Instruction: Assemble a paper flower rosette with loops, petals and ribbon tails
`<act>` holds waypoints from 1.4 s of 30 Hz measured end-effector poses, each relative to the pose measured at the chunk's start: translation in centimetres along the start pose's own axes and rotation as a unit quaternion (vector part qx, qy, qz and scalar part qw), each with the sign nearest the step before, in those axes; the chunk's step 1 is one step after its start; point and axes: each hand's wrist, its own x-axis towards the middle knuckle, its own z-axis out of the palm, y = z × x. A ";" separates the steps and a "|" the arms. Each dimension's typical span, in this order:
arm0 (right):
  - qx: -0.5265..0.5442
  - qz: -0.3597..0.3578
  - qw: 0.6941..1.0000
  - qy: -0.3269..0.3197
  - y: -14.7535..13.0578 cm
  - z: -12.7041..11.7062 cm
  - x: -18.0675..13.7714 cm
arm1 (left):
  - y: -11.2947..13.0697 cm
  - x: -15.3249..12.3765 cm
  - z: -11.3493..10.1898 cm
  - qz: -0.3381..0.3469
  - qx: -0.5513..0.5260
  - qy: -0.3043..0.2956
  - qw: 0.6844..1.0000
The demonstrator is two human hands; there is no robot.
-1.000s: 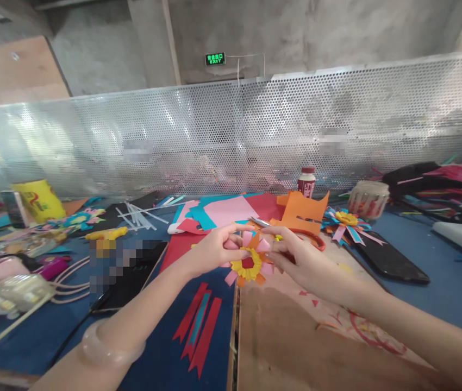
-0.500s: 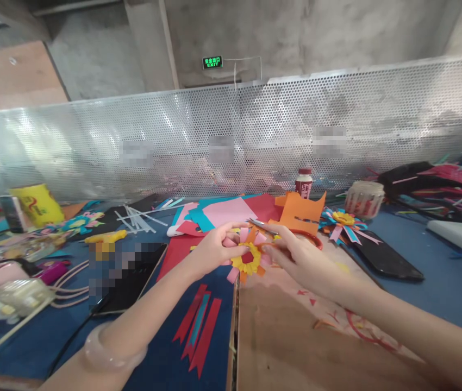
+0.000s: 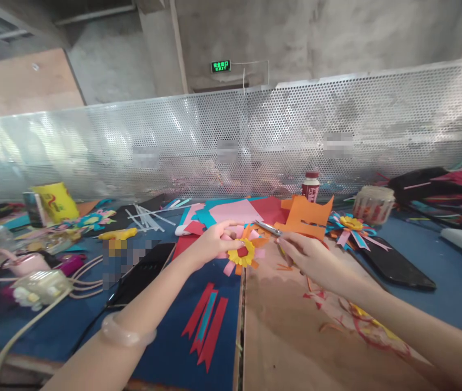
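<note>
A paper flower (image 3: 236, 258) with a yellow fringed centre, a red middle and pink and orange strips is pinched in my left hand (image 3: 212, 243). My right hand (image 3: 308, 258), just to its right, grips scissors (image 3: 268, 227) whose metal blades point left, beyond the flower; most of the handle is hidden by the fingers. Below the flower, red paper strips (image 3: 213, 334) with notched ends lie on the blue mat, a blue strip among them. Orange cut paper (image 3: 306, 214) sits behind my right hand.
Coloured sheets (image 3: 235, 212) lie at the back beside a small bottle (image 3: 311, 187). On the right are a finished-looking rosette (image 3: 351, 225), a jar (image 3: 373, 203) and a black phone (image 3: 398, 263). A yellow glue gun (image 3: 117, 235), a tablet (image 3: 145, 274) and cables occupy the left.
My right hand and the scissors have drawn slightly right, away from the flower, which stays in my left hand. The view has shifted a little left; part of another person's hand shows at the left edge.
</note>
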 end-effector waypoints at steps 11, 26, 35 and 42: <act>-0.006 -0.036 0.999 -0.016 1.3 1.2 -0.1 | -1.0 0.3 -0.3 -0.004 0.003 -0.064 0.998; 0.023 0.006 0.998 -0.052 0.9 1.7 -0.7 | -0.7 1.0 0.5 -0.061 0.020 -0.096 0.993; 0.046 0.035 0.998 -0.039 2.0 1.7 0.0 | -0.9 1.1 0.3 -0.078 0.024 -0.108 0.991; 0.049 0.065 0.995 -0.057 2.2 1.8 0.2 | -1.3 1.8 -1.5 -0.081 0.053 -0.158 0.983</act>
